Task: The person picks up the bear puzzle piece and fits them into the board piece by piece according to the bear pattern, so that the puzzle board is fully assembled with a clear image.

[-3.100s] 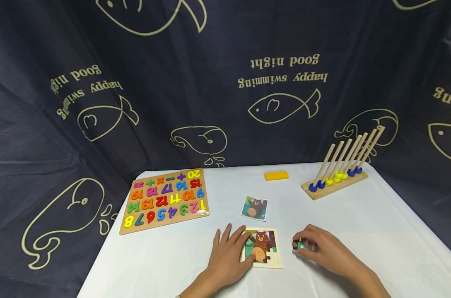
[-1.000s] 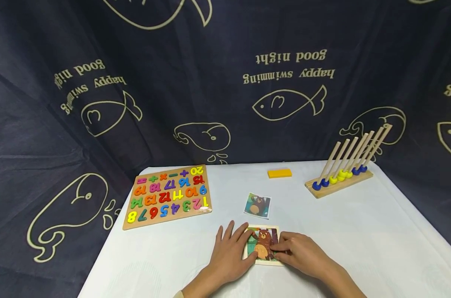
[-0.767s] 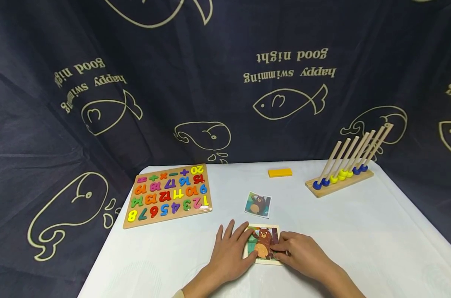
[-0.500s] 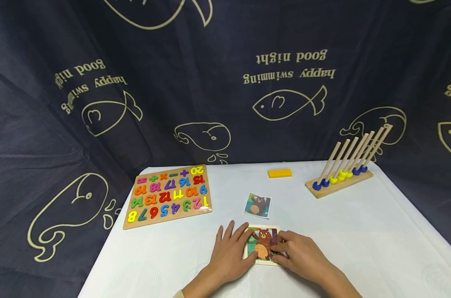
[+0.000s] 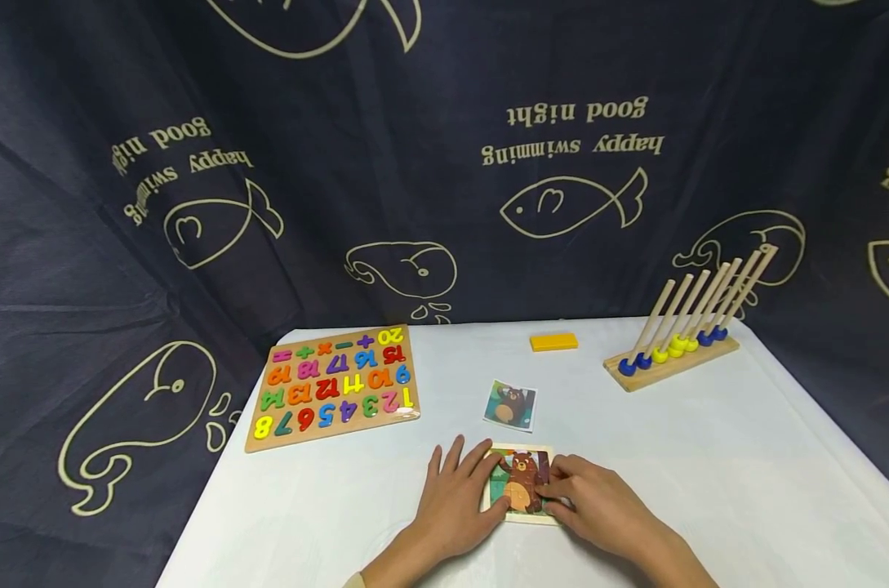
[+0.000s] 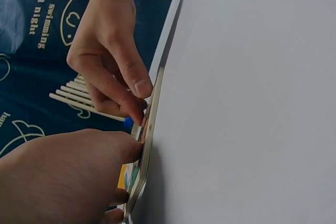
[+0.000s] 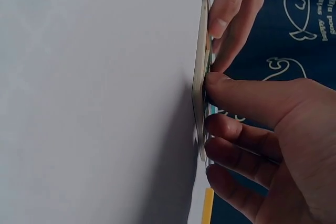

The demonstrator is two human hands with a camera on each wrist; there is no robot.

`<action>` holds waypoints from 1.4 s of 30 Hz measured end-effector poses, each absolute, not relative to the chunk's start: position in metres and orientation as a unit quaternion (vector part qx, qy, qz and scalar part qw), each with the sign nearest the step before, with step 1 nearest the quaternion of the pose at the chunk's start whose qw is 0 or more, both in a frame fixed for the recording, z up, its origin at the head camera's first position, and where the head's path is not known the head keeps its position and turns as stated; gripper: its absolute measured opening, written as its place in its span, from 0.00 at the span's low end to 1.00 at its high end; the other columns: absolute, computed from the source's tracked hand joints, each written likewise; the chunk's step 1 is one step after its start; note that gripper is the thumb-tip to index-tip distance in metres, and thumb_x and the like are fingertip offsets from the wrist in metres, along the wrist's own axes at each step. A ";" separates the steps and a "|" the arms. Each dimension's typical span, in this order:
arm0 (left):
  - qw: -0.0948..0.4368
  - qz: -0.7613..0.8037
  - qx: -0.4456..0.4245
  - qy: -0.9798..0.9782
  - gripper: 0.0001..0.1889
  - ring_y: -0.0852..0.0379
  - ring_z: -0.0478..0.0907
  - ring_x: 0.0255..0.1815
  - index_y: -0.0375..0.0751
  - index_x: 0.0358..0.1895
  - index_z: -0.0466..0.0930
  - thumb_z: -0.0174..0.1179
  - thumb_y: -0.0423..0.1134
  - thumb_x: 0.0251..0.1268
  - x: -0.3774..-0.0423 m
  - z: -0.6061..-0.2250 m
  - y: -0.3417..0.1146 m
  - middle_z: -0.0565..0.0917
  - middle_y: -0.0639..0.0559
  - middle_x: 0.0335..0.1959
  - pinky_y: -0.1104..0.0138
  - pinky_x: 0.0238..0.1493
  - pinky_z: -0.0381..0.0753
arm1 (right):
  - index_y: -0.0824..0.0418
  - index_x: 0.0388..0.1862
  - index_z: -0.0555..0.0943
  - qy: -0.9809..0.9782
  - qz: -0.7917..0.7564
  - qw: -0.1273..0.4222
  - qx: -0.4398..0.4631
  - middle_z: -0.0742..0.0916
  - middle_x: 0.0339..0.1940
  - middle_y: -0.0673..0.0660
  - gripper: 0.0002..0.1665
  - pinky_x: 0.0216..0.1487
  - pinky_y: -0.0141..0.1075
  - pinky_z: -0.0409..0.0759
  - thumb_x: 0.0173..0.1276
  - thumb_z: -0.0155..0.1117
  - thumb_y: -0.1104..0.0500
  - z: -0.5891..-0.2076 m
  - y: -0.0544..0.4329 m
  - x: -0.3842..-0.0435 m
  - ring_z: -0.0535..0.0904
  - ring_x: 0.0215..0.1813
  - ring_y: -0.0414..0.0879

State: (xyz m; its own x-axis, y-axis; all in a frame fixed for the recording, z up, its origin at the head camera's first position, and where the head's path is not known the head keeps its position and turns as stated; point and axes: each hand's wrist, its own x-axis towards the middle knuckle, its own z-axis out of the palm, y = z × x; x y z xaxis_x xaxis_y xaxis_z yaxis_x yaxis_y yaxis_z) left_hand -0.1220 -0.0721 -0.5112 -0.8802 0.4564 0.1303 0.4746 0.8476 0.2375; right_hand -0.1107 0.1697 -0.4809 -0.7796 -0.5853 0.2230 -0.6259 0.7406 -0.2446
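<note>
A small wooden bear jigsaw puzzle (image 5: 519, 492) lies on the white table in a pale frame (image 5: 523, 518). My left hand (image 5: 450, 505) rests along the puzzle's left side, fingers spread and fairly straight, thumb on its lower edge. At the right side my right hand (image 5: 598, 500) pinches with bent index finger and thumb at a puzzle piece, mostly hidden beneath them. In the right wrist view its thumb (image 7: 247, 95) and fingertips meet the puzzle's face. The left wrist view shows the puzzle edge-on, the left thumb (image 6: 128, 147) touching it.
Beyond the puzzle lies a matching bear picture card (image 5: 510, 406). A number board (image 5: 334, 388) sits at the left, a yellow block (image 5: 553, 342) at the back. A wooden peg stand with blue and yellow beads (image 5: 672, 363) is at the back right; dark printed cloth (image 5: 415, 122) hangs behind.
My right hand has carried the puzzle piece leftward from the table onto the puzzle's lower right part, then shifted its fingers slightly there. My left hand stays on the frame.
</note>
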 end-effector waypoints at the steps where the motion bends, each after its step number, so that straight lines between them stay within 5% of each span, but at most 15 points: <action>1: 0.034 -0.131 -0.242 -0.961 0.32 0.42 0.50 0.74 0.57 0.69 0.68 0.46 0.66 0.66 -0.122 -0.511 -0.072 0.62 0.58 0.73 0.39 0.67 0.45 | 0.49 0.41 0.90 -0.930 0.151 0.071 0.327 0.75 0.34 0.39 0.14 0.29 0.31 0.71 0.57 0.72 0.47 -0.481 0.170 -0.111 0.65 0.32 0.33; 12: 0.045 -0.133 -0.247 -0.959 0.31 0.40 0.52 0.73 0.55 0.68 0.70 0.47 0.64 0.66 -0.122 -0.510 -0.072 0.63 0.57 0.72 0.38 0.66 0.48 | 0.51 0.36 0.90 -0.920 0.121 0.079 0.364 0.80 0.37 0.45 0.14 0.35 0.37 0.78 0.55 0.74 0.45 -0.474 0.167 -0.115 0.75 0.37 0.37; 21: 0.042 -0.136 -0.246 -0.959 0.31 0.41 0.52 0.73 0.56 0.68 0.69 0.47 0.64 0.66 -0.122 -0.510 -0.072 0.63 0.57 0.72 0.38 0.66 0.47 | 0.49 0.27 0.88 -0.904 0.096 0.112 0.402 0.76 0.32 0.43 0.08 0.26 0.33 0.70 0.52 0.75 0.48 -0.473 0.165 -0.116 0.68 0.30 0.37; 33: 0.048 -0.139 -0.248 -0.957 0.31 0.40 0.53 0.73 0.54 0.67 0.70 0.48 0.63 0.66 -0.121 -0.511 -0.073 0.64 0.56 0.71 0.38 0.66 0.47 | 0.53 0.33 0.89 -0.915 0.023 0.114 0.386 0.78 0.26 0.44 0.10 0.23 0.35 0.69 0.57 0.72 0.49 -0.474 0.158 -0.105 0.71 0.26 0.39; 42: 0.043 -0.133 -0.246 -0.959 0.30 0.41 0.52 0.73 0.56 0.67 0.70 0.47 0.64 0.66 -0.120 -0.511 -0.072 0.63 0.58 0.72 0.38 0.67 0.47 | 0.51 0.24 0.88 -0.935 0.047 0.122 0.329 0.83 0.25 0.43 0.13 0.25 0.37 0.74 0.55 0.72 0.44 -0.477 0.150 -0.107 0.75 0.26 0.40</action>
State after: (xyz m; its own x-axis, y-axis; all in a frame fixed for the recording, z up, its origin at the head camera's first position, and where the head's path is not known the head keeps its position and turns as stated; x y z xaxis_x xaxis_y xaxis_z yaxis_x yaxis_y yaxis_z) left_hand -0.1203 -0.0716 -0.5113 -0.8751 0.4608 0.1476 0.4836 0.8434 0.2340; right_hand -0.1070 0.1504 -0.4770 -0.7536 -0.6041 0.2590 -0.6272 0.7788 -0.0087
